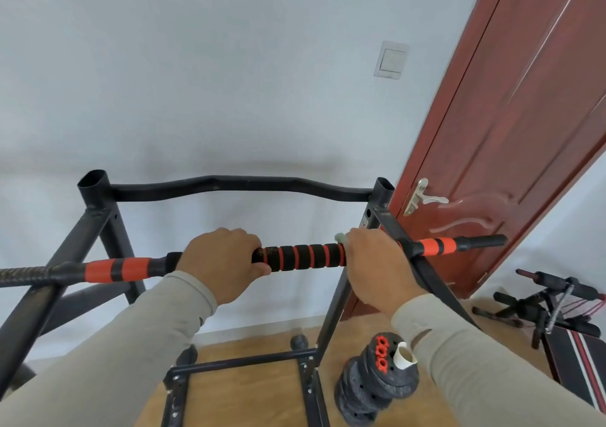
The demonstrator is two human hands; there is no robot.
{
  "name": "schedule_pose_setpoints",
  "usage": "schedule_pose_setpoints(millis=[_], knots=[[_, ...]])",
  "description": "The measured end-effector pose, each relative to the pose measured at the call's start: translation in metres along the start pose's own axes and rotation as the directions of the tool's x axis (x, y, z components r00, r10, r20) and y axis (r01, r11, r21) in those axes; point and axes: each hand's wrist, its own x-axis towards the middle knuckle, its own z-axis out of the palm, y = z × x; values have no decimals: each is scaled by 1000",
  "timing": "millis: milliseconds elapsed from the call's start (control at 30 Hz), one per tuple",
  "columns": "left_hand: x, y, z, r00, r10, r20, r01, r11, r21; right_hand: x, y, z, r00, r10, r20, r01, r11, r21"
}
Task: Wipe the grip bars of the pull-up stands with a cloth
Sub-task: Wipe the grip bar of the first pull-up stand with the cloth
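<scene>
Pull-up stand (98, 230): black frame against white wall, red door (511, 138) at right. Grip bar (300, 257), black foam with orange bands, runs across stand's near side. Your left hand (226, 262): fingers curled over bar from above, thumb beneath, firm wrap; forearm rises from lower left. Your right hand (373, 266): fingers wrapped over bar's right portion, pressing pale cloth (340, 237) to foam; only small corner of cloth visible above knuckles. Weight plates (373, 384) stacked on floor below.
</scene>
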Motion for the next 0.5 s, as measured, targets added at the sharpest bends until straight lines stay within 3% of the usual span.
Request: schedule_pose_setpoints(millis=[67,233,367,500], knots=[[0,0,1,1000,3,-4,-3,1000,2,0,-46,6,999,7,-40,-1,990,143],[-1,-3,8,998,-8,-61,9,1000,22,2,-116,15,975,-132,-176,182,935,303],[-2,-7,5,999,11,-32,-12,1000,-6,7,-61,13,937,-326,-125,346,917,198],[-2,-7,6,999,7,-42,-8,1000,-10,10,29,-1,978,-174,117,175,985,-3]])
